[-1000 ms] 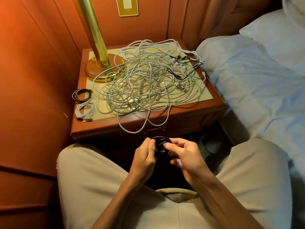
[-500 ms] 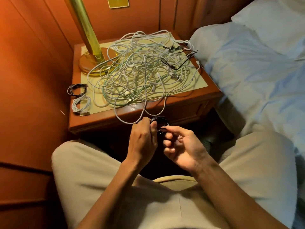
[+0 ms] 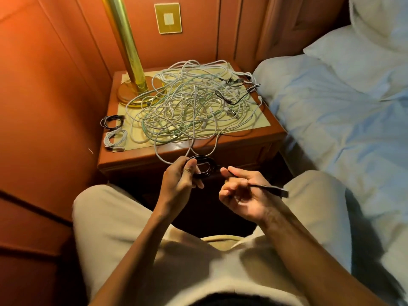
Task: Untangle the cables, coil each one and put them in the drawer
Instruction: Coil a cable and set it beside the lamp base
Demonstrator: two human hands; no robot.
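A small black cable coil (image 3: 204, 166) hangs in front of the nightstand, gripped by my left hand (image 3: 180, 181). My right hand (image 3: 241, 195) pinches the same cable's loose end, whose plug (image 3: 281, 192) sticks out to the right. A big tangle of white and greenish cables (image 3: 189, 107) covers the nightstand top (image 3: 273, 131), with loops drooping over its front edge. Two finished coils lie at the top's left edge: a black one (image 3: 112, 122) and a white one (image 3: 115, 140). The drawer front (image 3: 242, 151) below the top is in shadow.
A brass lamp (image 3: 132, 69) stands at the back left of the nightstand. A bed with pale blue sheets (image 3: 342, 120) lies to the right. Red-brown panelled walls (image 3: 48, 85) close in on the left and behind. My knees sit below the hands.
My right hand has drawn the cable's end out to the right, away from the coil, so the plug now shows. Both hands have risen nearer the nightstand's front edge.
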